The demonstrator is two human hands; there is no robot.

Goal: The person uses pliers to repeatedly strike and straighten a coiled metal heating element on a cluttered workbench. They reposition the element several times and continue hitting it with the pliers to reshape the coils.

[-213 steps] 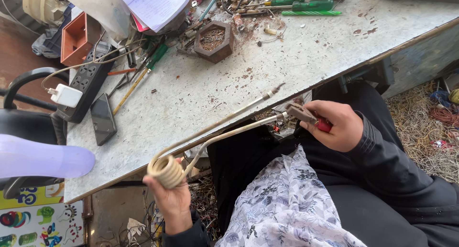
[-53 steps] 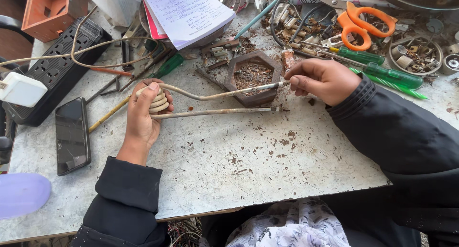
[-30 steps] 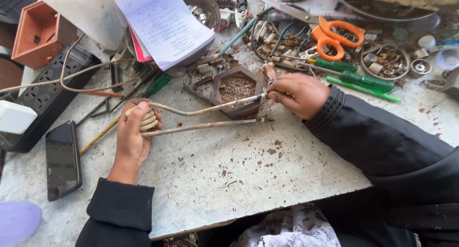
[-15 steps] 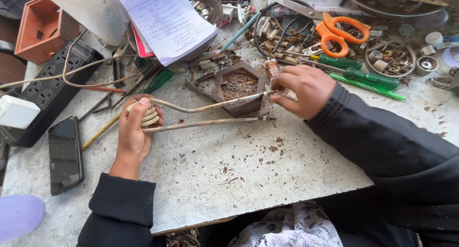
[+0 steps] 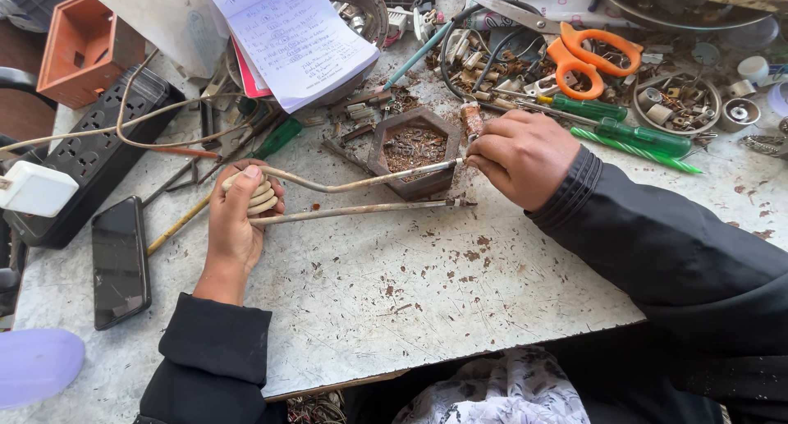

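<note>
Coil [image 5: 261, 196], a beige wound piece with two long sleeved leads, lies on the worn bench left of centre. Left hand [image 5: 235, 227] is closed round it, fingers wrapped, pressing it to the bench top. Upper lead [image 5: 361, 180] arcs right to the right hand [image 5: 521, 157], which pinches its bare tip between thumb and forefinger just over the hexagonal tray [image 5: 414, 149] of scraps. Lower lead [image 5: 361, 211] runs straight right, resting on the bench, tip free, just near of the tray. Step in hand looks like working on the end of the upper lead, maybe stripping or straightening it, with the left hand as anchor. Next move probably calls for a steady hold on the coil and a fine pinch at the tip; lower lead end likely needs the same after. Around: notepad [image 5: 291, 38] far, orange scissors [image 5: 593, 56] and green screwdrivers [image 5: 632, 132] far right, phone [image 5: 120, 260] and black power strip [image 5: 90, 157] left, white plug [image 5: 37, 187] far left. Bench top is littered with metal bits.
</note>
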